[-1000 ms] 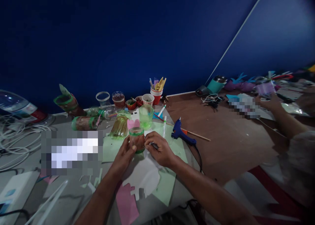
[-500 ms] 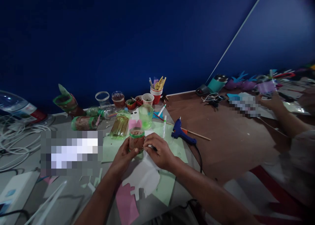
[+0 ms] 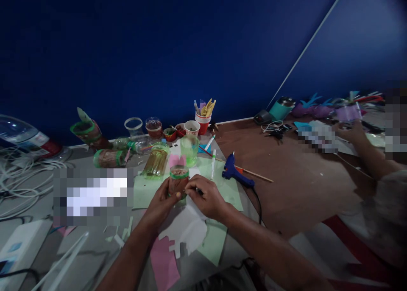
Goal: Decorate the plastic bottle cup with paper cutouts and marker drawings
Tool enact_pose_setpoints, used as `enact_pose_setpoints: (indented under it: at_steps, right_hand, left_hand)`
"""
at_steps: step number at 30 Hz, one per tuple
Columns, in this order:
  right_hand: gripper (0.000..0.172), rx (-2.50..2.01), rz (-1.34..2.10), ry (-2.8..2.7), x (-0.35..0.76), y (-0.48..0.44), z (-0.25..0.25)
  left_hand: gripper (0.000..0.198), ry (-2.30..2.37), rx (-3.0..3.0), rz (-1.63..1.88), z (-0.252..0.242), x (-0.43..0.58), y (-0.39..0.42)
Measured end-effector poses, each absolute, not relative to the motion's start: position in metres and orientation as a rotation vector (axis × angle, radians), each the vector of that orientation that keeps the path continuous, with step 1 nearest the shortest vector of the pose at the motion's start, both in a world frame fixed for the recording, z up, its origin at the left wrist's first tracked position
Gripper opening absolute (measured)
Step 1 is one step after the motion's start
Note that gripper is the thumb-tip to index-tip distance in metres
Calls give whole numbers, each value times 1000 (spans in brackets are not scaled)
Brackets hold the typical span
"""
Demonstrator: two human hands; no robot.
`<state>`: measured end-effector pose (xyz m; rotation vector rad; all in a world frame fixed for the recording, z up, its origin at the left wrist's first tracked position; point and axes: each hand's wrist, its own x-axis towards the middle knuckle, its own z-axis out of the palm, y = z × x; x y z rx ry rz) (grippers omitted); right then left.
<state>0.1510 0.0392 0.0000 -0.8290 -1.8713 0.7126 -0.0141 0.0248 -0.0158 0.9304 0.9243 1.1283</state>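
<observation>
My left hand (image 3: pixel 160 202) is wrapped around a small cup (image 3: pixel 178 184) with brown sides and a green band at its rim. Its thumb presses on the front of the cup. The fingertips of my right hand (image 3: pixel 206 196) are pinched together against the cup's right side; whatever may be between them is too small to make out. Beneath both hands lie cut white paper (image 3: pixel 181 229) and pale green sheets (image 3: pixel 218 240). A pink paper piece (image 3: pixel 164 263) lies nearer to me.
A blue glue gun (image 3: pixel 233 172) and a wooden stick (image 3: pixel 259 176) lie to the right. Behind the cup stand a green-tinted plastic cup (image 3: pixel 190 149) and a stack of red cups (image 3: pixel 202 123) holding tools. Coiled white cables (image 3: pixel 25 185) lie left. Another person's hand (image 3: pixel 349 132) holds a purple cup (image 3: pixel 349 112).
The brown cup has shifted very slightly to the right in my left hand. My right hand keeps its pinch at the cup's side.
</observation>
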Motion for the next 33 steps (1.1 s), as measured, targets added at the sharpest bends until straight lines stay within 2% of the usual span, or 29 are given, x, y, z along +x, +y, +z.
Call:
enact_pose_setpoints:
  at_steps: [5,8,14,20,23,29,33]
  right_hand:
    - [12,-885,762,-1987,151,42,-4]
    - [14,-951,763,-2069,150,45,-12]
    - [14,-940,550,-2295,148,47,-27]
    - [33,-924,533,-2302,149,48,-28]
    - [33,-950,566,-2159,151,50,-22]
    - [22,-1066,586,-1866,171,53,11]
    - [24,-1210,520,-1884,209,52,31]
  left_hand:
    - [55,1010,777,1252,-13,-20,28]
    - [51,1005,704,1321,-8,-21,29]
    - [53,1000,653,1315,3,-16,28]
    - [51,991,717,1317,-6,-19,29]
    - [52,994,747,1319,-12,-21,30]
    - [51,1023,746,1363,-13,-23,33]
    - [52,960,749,1357,-10,-22,32]
